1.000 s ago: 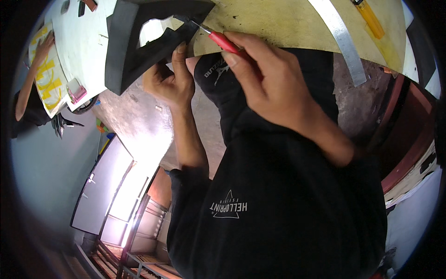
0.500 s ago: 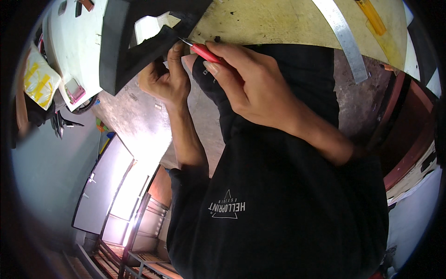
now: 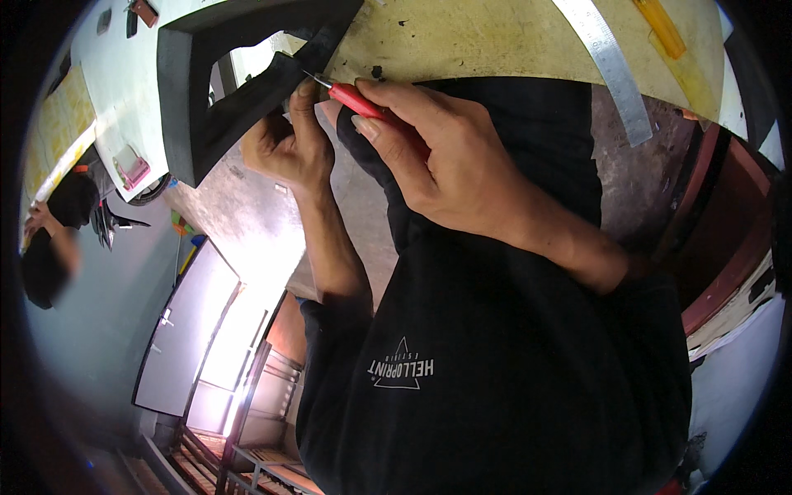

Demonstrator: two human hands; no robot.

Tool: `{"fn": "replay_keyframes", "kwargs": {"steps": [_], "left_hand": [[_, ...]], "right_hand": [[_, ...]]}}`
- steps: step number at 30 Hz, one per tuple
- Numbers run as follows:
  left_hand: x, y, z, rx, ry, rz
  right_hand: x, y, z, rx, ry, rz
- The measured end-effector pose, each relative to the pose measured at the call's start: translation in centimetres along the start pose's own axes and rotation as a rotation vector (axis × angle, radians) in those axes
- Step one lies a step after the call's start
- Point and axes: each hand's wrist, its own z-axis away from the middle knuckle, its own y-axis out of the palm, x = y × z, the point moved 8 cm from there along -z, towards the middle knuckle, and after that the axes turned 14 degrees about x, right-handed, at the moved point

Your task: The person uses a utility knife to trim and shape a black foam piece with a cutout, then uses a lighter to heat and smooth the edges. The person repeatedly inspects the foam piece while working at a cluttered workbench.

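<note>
- Cutting at the black foam frame (image 3: 216, 99) with a red-handled knife (image 3: 356, 99), blade tip touching the frame's inner edge near the corner.
- Right hand (image 3: 437, 161) clenched around the red handle, fingers (image 3: 388, 136) wrapped tight along it.
- Left hand (image 3: 285, 148) pinching the frame's lower bar from below, thumb and fingers closed on it to keep it from moving.
- Resting partly on the yellowish tabletop (image 3: 462, 37), with its lower corner hanging out past the edge.
- Looks part-way done: middle of the frame already cut open (light shows through the hole), but blade at work on one inner edge, so some trimming likely left. Hard to tell how much.
- Lying flat near the right side of the tabletop: a metal ruler (image 3: 610, 66) and a yellow tool (image 3: 658, 26), both well apart from the hands.
- No boxes, bowls or other holders in sight, so nothing to tell about what sits inside any.
</note>
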Motion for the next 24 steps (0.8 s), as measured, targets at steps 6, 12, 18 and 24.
{"fn": "replay_keyframes", "kwargs": {"steps": [6, 12, 18, 24], "left_hand": [[0.0, 0.0, -0.1, 0.006, -0.021, -0.029], [-0.1, 0.1, -0.1, -0.005, -0.017, -0.031], [0.3, 0.2, 0.1, 0.009, 0.008, -0.045], [-0.1, 0.0, 0.0, 0.074, 0.016, -0.131]], "right_hand": [[-0.1, 0.3, 0.3, 0.020, 0.063, 0.125], [0.2, 0.2, 0.9, 0.053, 0.126, 0.282], [1.5, -0.3, 1.7, 0.084, 0.189, 0.455], [-0.7, 0.0, 0.5, -0.042, -0.013, -0.054]]}}
